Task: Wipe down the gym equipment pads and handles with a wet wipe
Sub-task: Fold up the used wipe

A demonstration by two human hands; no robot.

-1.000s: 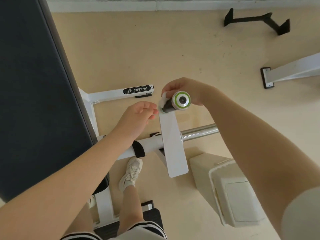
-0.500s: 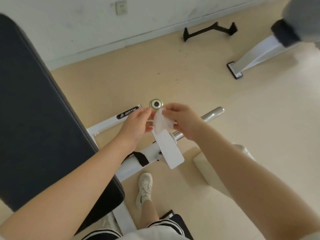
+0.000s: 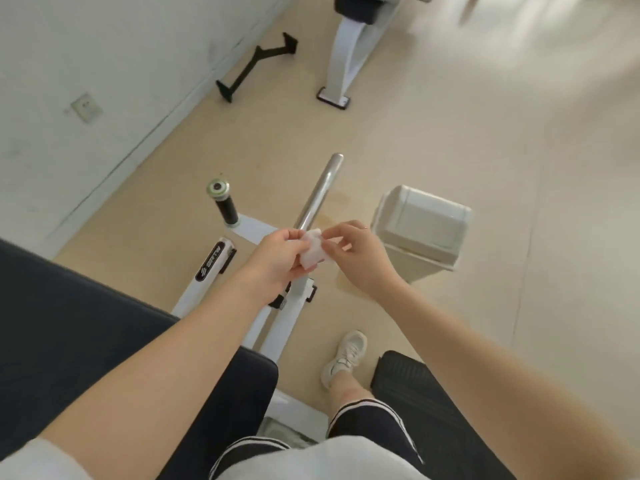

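At the centre of the frame both hands meet around a crumpled white wet wipe (image 3: 313, 250). The left hand (image 3: 277, 261) has its grip clenched on the wipe, fingers curled round its lower left side. The right hand (image 3: 356, 259) pinches the wipe's upper right edge between thumb and fingertip, its other fingers loosely bent.

The hands sit in front of the white machine frame (image 3: 277, 327), which runs from the lower centre up toward them. A chrome bar (image 3: 318, 192) rises from behind the wipe toward the upper centre. Left of it, a black handle (image 3: 223, 202) with a green-ringed end cap stands up from a white plate, well apart from both hands. A white frame arm with a black logo label (image 3: 211, 259) lies just left of the left hand.

A dark pad (image 3: 69, 323) fills the lower left of the frame. A beige lidded bin (image 3: 420, 226) stands on the floor (image 3: 450, 133) just right of the right hand. A white sneaker (image 3: 344, 356) shows at lower centre, beside a black ribbed footplate (image 3: 415, 386). At the upper left, a black floor stand (image 3: 256, 65) lies near the white wall (image 3: 104, 46), with another white machine leg (image 3: 346, 57) to its right.
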